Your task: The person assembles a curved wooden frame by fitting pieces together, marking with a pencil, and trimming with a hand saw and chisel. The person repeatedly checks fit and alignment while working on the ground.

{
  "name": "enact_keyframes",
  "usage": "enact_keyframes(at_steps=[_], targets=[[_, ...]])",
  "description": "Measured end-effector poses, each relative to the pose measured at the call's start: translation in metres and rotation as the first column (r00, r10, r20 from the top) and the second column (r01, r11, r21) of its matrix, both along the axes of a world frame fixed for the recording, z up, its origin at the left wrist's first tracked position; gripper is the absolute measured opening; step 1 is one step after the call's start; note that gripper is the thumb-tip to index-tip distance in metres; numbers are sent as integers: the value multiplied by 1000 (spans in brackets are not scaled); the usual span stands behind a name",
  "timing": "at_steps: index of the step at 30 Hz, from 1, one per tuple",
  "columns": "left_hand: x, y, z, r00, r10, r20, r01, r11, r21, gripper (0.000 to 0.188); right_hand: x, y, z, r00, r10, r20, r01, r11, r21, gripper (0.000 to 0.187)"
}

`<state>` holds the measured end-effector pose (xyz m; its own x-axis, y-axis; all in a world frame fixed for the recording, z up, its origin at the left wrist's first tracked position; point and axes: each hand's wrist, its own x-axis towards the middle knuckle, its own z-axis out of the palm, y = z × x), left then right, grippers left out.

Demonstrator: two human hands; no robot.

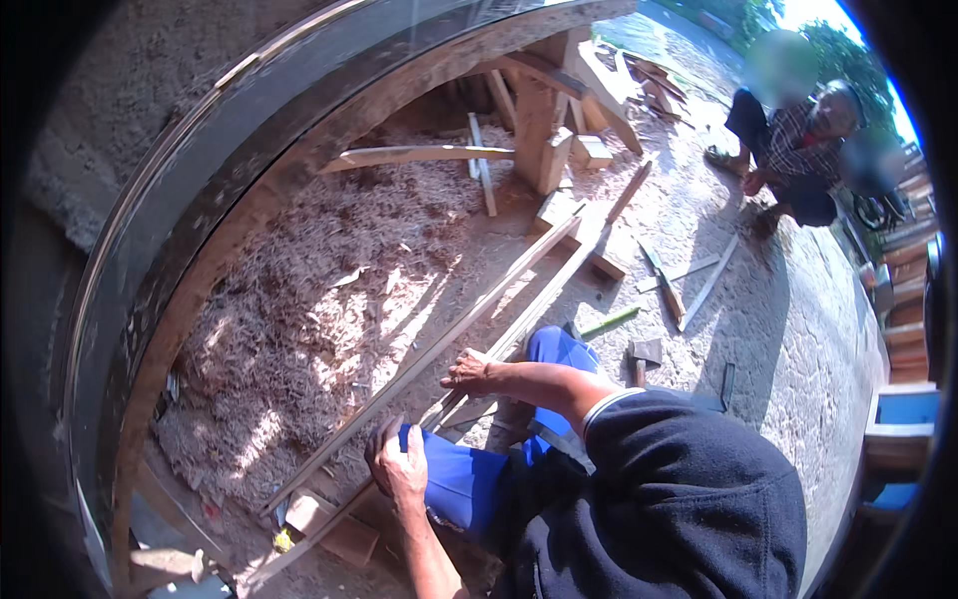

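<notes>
Two long, pale wooden strips run side by side across the ground, slanting from the lower left to the upper right. My right hand [469, 372] is closed over the nearer wooden strip [539, 304], its fingers bent toward the other. The farther wooden strip [439, 344] lies beyond both hands. Beside my knee in blue trousers [464, 484], my left hand [399, 467] has its thumb apart from its fingers and appears to hold nothing; part of its fingers is hidden. Wooden blocks [597, 240] lie under the strips' far end, and a short block [339, 529] lies by the near end.
Wood shavings [329, 319] cover the ground at left beneath a large curved wooden beam [200, 290]. A hatchet-like tool [645, 354], a long-bladed tool [664, 285], a green stick [609, 321] and loose slats lie to the right. Another person [798, 150] crouches at the upper right.
</notes>
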<state>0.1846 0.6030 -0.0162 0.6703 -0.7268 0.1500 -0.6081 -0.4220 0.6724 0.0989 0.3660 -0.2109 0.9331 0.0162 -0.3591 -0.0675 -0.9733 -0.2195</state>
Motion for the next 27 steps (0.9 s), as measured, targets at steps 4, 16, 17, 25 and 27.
enact_keyframes(at_steps=[4, 16, 17, 25, 27], targets=[[0, -13, -15, 913, -297, 278, 141, 872, 468, 47, -26, -6, 8, 980, -96, 173, 102, 994, -28, 71], [-10, -107, -118, 892, -451, -35, 381, 706, 597, 76, -170, -20, 61, 763, -568, 308, 477, 817, 323, 65], [-12, -111, -124, 894, -445, -59, 385, 692, 610, 76, -170, -22, 61, 722, -602, 341, 478, 790, 383, 62], [-4, -114, -147, 916, -386, -112, 362, 670, 649, 78, -156, -26, 57, 797, -556, 236, 482, 821, 307, 57], [-2, -113, -150, 920, -378, -103, 339, 635, 695, 78, -159, -26, 57, 756, -584, 297, 477, 801, 362, 56]])
